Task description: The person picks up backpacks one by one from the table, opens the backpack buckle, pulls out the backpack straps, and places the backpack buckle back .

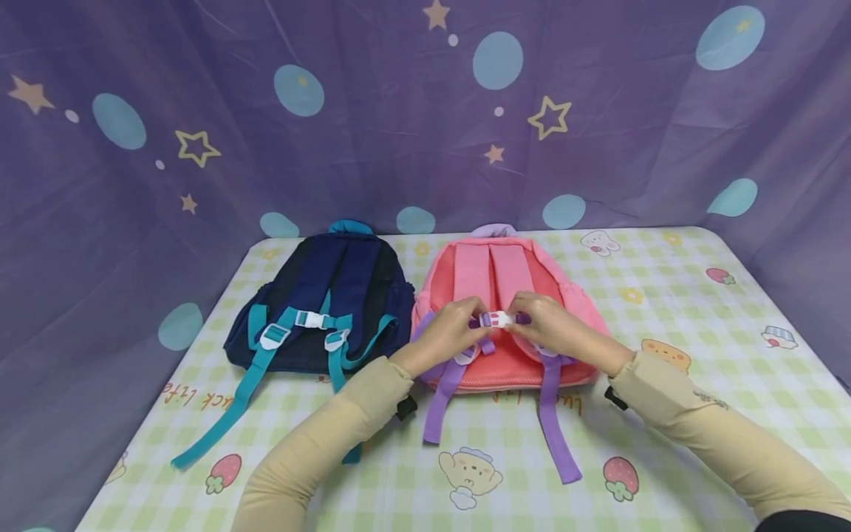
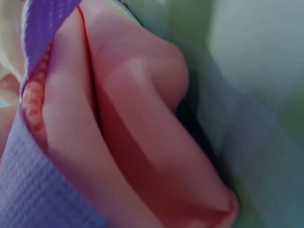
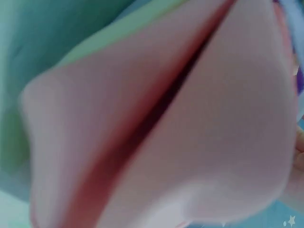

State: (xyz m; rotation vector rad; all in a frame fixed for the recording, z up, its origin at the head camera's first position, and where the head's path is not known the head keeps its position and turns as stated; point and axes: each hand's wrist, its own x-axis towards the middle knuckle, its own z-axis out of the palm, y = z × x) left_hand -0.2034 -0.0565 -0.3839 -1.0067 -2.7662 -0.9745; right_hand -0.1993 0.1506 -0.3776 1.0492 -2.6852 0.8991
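Observation:
A pink backpack [image 1: 475,367] with purple straps lies back-panel up on the table. Over its middle, my left hand [image 1: 447,334] pinches the left side of a white chest-strap buckle [image 1: 497,319], and my right hand [image 1: 550,323] pinches the right side. The buckle's two halves meet between my fingertips; whether they are fully locked I cannot tell. Close up in the left wrist view are the pink fabric [image 2: 137,99] and a purple strap [image 2: 38,175]. In the right wrist view, pink fabric [image 3: 228,118] fills most of the picture, with a sliver of my hand at the right edge.
Left of the pink backpack lies a navy backpack [image 1: 355,273] with teal straps, its white buckle [image 1: 310,320] joined. Both rest on a table with a green-checked cloth [image 1: 691,295]. A purple patterned curtain [image 1: 399,125] hangs behind.

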